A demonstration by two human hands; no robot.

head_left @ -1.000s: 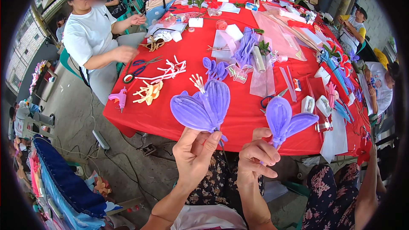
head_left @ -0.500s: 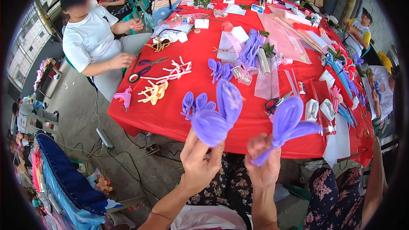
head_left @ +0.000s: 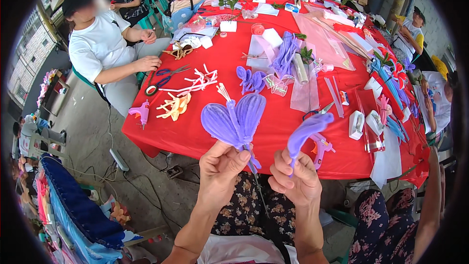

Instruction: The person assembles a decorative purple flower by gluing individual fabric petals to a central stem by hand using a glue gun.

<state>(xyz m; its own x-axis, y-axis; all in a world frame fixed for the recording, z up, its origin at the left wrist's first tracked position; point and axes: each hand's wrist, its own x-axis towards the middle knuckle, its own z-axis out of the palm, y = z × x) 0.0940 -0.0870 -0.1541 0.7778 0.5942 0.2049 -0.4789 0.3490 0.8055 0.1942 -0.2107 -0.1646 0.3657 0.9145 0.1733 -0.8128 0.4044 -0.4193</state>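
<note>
My left hand grips the stem of a purple fuzzy flower, which has pale stamens rising from the middle of two broad petals. A dark wire stem hangs below it. In my right hand, my fingers pinch the base of a smaller purple petal piece, seen nearly edge-on. Just behind that piece lies a pink glue gun on the red-covered table, and scissors are near it. More purple petal pieces lie farther in, beyond the flower.
Another glue gun, pale cut strips, and scissors are at the left. Wrapping sheets and several craft bundles cover the far and right parts. Co-workers sit around the table; a bare arm is at my right. Cords cross the floor.
My left hand first dipped with its flower turned, and now holds it upright again. My right hand has turned its petal piece sideways, and the pink glue gun behind it shows now.
</note>
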